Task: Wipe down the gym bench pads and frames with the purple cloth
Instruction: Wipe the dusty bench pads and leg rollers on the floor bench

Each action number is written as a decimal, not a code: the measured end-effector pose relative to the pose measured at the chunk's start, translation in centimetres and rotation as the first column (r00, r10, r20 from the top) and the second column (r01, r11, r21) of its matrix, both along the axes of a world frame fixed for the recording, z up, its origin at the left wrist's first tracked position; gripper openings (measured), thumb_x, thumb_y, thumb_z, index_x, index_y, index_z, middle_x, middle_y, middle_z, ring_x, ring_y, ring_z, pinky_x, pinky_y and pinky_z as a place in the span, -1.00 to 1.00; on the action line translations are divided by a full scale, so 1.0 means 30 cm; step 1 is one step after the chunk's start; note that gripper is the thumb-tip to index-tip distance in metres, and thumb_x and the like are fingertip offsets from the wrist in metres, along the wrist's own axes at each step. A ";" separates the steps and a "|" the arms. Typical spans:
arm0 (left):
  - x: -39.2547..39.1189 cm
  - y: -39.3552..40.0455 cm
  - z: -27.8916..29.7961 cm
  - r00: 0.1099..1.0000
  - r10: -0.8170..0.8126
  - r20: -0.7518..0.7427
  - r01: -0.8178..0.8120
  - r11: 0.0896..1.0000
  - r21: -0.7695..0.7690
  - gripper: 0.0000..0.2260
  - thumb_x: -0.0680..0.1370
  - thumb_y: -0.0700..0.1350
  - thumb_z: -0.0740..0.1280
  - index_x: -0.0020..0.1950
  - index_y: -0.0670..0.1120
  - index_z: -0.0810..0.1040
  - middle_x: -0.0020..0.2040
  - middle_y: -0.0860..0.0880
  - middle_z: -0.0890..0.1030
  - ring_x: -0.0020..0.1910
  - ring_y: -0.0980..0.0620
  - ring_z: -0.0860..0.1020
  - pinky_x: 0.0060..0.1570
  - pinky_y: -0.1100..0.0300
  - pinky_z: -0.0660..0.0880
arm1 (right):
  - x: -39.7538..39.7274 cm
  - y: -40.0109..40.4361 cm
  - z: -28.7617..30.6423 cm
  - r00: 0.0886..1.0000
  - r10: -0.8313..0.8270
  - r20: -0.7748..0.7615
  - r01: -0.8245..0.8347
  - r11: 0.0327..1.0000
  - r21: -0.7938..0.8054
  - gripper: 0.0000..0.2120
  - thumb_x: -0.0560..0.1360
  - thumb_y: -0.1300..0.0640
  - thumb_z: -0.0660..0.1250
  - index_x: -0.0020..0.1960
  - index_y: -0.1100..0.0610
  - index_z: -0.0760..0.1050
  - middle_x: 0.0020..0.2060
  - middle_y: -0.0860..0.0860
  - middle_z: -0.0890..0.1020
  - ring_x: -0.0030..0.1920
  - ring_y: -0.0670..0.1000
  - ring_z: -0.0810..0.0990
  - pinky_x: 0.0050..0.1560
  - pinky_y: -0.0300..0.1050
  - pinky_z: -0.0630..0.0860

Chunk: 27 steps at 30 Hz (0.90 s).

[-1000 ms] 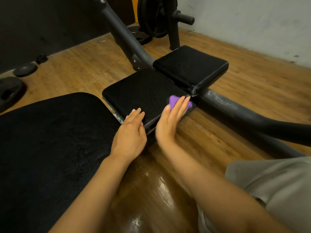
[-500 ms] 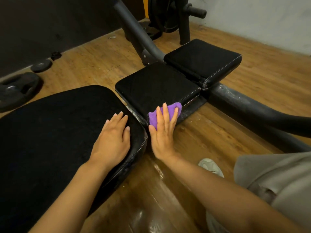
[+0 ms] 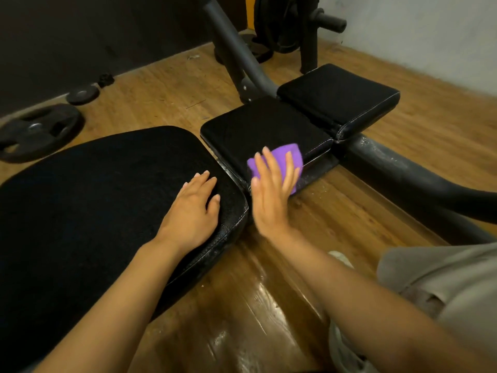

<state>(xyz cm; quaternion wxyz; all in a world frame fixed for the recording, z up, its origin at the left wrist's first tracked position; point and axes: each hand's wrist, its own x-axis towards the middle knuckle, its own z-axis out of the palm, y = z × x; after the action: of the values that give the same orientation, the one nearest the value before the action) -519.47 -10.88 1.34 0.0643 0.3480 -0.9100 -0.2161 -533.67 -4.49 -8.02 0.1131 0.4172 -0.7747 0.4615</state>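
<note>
Purple cloth is lying under your flat right hand on the middle pad's edge; your left hand is resting open on the large pad.

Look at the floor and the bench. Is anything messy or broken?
Yes. The wooden floor near the big pad shines as if wet. White specks dot the grey frame tube. Two weight plates lie loose on the floor. Nothing looks broken.
</note>
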 end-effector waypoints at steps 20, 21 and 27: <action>0.256 0.126 0.040 0.999 -0.005 0.054 0.007 0.999 -0.034 -0.51 0.65 0.05 0.12 0.56 -0.06 0.15 0.57 0.01 0.12 0.55 0.12 0.01 0.47 0.25 -0.11 | 0.044 0.093 0.129 0.876 0.104 0.471 0.013 0.971 -0.239 -0.67 0.65 0.10 0.09 0.29 0.21 0.49 0.11 -0.05 0.53 0.11 -0.16 0.50 0.24 -0.24 0.42; 0.263 0.130 0.042 0.998 -0.006 0.057 0.008 0.999 -0.031 -0.51 0.65 0.05 0.11 0.56 -0.06 0.15 0.57 0.01 0.12 0.55 0.12 0.01 0.47 0.24 -0.10 | 0.117 0.104 0.119 0.839 0.144 0.525 -0.008 0.968 -0.252 -0.66 0.65 0.10 0.08 0.34 0.19 0.45 0.18 -0.05 0.50 0.15 -0.22 0.47 0.23 -0.36 0.38; 0.306 0.133 0.052 0.995 0.045 0.085 -0.044 0.999 -0.019 -0.52 0.65 0.03 0.14 0.55 -0.04 0.16 0.57 0.02 0.11 0.55 0.10 0.01 0.49 0.14 -0.02 | 0.474 0.151 0.061 0.757 0.257 0.601 -0.110 0.956 -0.271 -0.58 0.67 0.09 -0.01 0.51 -0.04 0.06 0.53 -0.12 0.07 0.53 -0.12 -0.07 0.48 -0.28 -0.04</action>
<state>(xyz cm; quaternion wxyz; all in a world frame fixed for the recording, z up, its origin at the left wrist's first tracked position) -510.28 -6.87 2.89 0.0332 0.3765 -0.9057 -0.1918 -519.44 0.03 -6.18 -0.1532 0.2980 -0.6668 0.6656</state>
